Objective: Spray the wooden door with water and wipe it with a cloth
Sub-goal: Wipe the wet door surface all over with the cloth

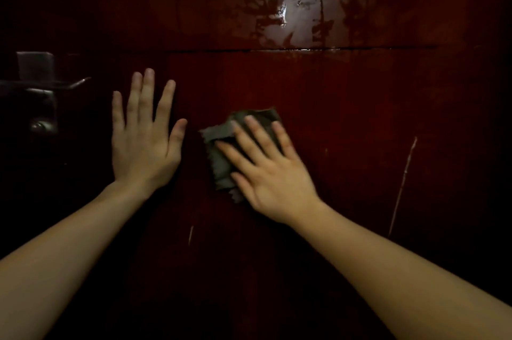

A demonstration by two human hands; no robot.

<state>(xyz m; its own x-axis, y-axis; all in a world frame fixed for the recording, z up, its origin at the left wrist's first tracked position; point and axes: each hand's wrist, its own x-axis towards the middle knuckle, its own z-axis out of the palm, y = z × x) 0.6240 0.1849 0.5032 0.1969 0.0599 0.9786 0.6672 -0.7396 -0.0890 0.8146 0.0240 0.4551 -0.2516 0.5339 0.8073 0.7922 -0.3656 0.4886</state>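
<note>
Left of my left grip (144, 142) is the metal lock (41, 106) of the door, with a lever (58, 84) on top and a small round knob (38, 126) below. Above the lock I see a pale square piece (34, 65); it is too dark there to tell what it is.

My left grip lies flat on the door (346, 117), fingers straight and spread, pointing up, holding nothing. It is near the lock but apart from it. My right grip (274, 184) is just beside it, a bit lower. Its fingers are also straight and spread, and they press the cloth (219, 162) against the door without curling around it. The cloth is grey and crumpled. It shows above and left of my fingers, and my palm hides the rest. My right grip looks a little blurred.

The door is dark red wood and fills almost the whole view. A thin horizontal groove (304, 48) crosses it above both grips. Over the groove a wet patch (299, 7) shines under a light, with darker spots and thin runs in it. Right of my right grip a long pale streak (401, 187) goes slanted down the wood, and a short streak (190, 234) is between my forearms. The room is dim, and the left edge goes almost black.
</note>
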